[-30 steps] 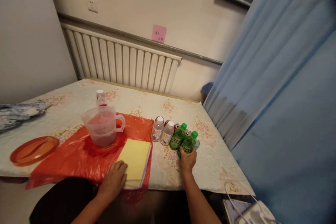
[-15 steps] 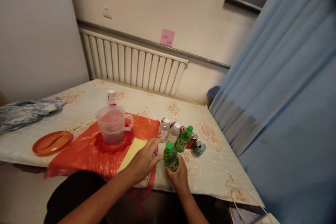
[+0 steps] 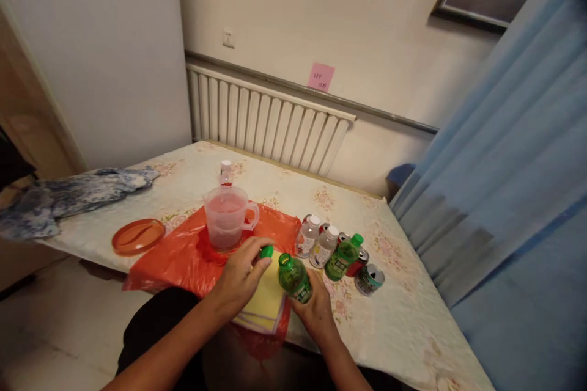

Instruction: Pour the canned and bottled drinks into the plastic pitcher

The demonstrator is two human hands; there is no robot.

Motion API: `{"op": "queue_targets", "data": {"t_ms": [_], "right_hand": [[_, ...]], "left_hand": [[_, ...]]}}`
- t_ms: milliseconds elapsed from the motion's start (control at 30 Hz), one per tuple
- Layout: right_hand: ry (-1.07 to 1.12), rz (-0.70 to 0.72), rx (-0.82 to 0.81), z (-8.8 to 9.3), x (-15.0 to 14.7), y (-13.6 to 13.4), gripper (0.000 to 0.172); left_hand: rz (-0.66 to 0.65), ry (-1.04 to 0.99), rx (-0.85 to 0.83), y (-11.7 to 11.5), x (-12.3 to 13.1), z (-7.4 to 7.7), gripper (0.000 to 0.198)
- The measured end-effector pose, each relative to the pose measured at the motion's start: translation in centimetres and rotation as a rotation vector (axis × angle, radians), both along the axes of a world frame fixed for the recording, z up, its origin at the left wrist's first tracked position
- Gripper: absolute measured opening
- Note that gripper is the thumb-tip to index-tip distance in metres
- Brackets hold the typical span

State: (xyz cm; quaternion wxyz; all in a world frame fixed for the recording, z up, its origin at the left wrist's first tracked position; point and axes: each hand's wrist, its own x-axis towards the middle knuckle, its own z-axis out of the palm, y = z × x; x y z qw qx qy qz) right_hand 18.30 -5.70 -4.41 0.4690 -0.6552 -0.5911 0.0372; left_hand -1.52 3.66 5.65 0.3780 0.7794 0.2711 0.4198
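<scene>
My right hand (image 3: 316, 308) is wrapped round a green plastic bottle (image 3: 294, 280), its mouth uncovered and tilted slightly to the left. Between the thumb and fingers of my left hand (image 3: 245, 272) is a green bottle cap (image 3: 266, 251), a little to the left of the bottle's neck. Below both hands lie yellow cloths (image 3: 263, 302) on a red plastic bag (image 3: 169, 263). A clear measuring jug (image 3: 225, 220) stands in a red scalloped dish (image 3: 207, 250) beyond my left hand. Another green bottle (image 3: 343, 258), capped, stands to the right of my right hand.
Two clear white-capped bottles (image 3: 323, 248) and several drink cans (image 3: 369, 280) cluster at the right. One more small bottle (image 3: 226, 173) stands behind the jug. An orange round lid (image 3: 138, 237) and a patterned cloth (image 3: 96, 192) lie left on the floral tablecloth (image 3: 284, 183).
The cap has come off the green bottle and is now in my left hand, which has moved left of it. The bottle has tilted leftward. The camera view has swung left.
</scene>
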Motion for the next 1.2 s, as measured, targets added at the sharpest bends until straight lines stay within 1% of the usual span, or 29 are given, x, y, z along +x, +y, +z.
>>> {"op": "queue_targets", "data": {"t_ms": [33, 100, 133, 233, 300, 333, 400, 433, 500, 600, 767, 933, 1200], "right_hand": [[-0.017, 0.012, 0.002, 0.6, 0.0, 0.6, 0.05], [-0.067, 0.036, 0.005, 2.1, -0.1, 2.1, 0.05], [-0.096, 0.046, 0.007, 3.0, -0.1, 2.9, 0.05], [-0.199, 0.08, 0.0, 5.7, 0.1, 5.7, 0.053], [-0.284, 0.078, -0.009, 7.3, 0.4, 7.8, 0.056], [-0.334, 0.068, -0.018, 8.1, 0.6, 8.9, 0.056], [-0.444, 0.035, -0.047, 9.4, 1.0, 11.1, 0.057], [-0.502, 0.017, -0.065, 10.1, 1.2, 12.1, 0.057], [-0.618, -0.009, -0.099, 11.3, 1.4, 14.0, 0.057], [-0.772, -0.037, -0.13, 12.8, 1.7, 16.4, 0.056], [-0.972, -0.061, -0.15, 14.0, 1.7, 19.2, 0.056], [-1.093, -0.065, -0.158, 14.9, 1.0, 20.7, 0.052], [-1.197, -0.016, -0.138, 16.7, -0.3, 21.8, 0.044]], "left_hand": [[0.036, -0.067, -0.132, 0.5, -0.8, -0.9, 0.029], [-0.001, -0.196, -0.469, 1.7, -2.6, -3.6, 0.032], [-0.035, -0.251, -0.627, 2.2, -3.7, -5.2, 0.033], [-0.103, -0.407, -1.031, 3.5, -7.1, -10.8, 0.033], [-0.106, -0.505, -1.208, 4.0, -9.4, -13.9, 0.035], [-0.113, -0.547, -1.258, 4.1, -10.3, -15.1, 0.035], [-0.164, -0.607, -1.287, 4.3, -11.7, -16.7, 0.033], [-0.198, -0.616, -1.295, 4.3, -12.1, -17.1, 0.032], [-0.244, -0.626, -1.3, 4.3, -12.4, -17.3, 0.031], [-0.254, -0.65, -1.291, 4.3, -12.2, -17.2, 0.03], [-0.281, -0.683, -1.272, 4.4, -11.7, -17.1, 0.029], [-0.311, -0.679, -1.269, 4.3, -11.6, -16.9, 0.027], [-0.301, -0.687, -1.263, 4.2, -11.6, -17.0, 0.027]]}}
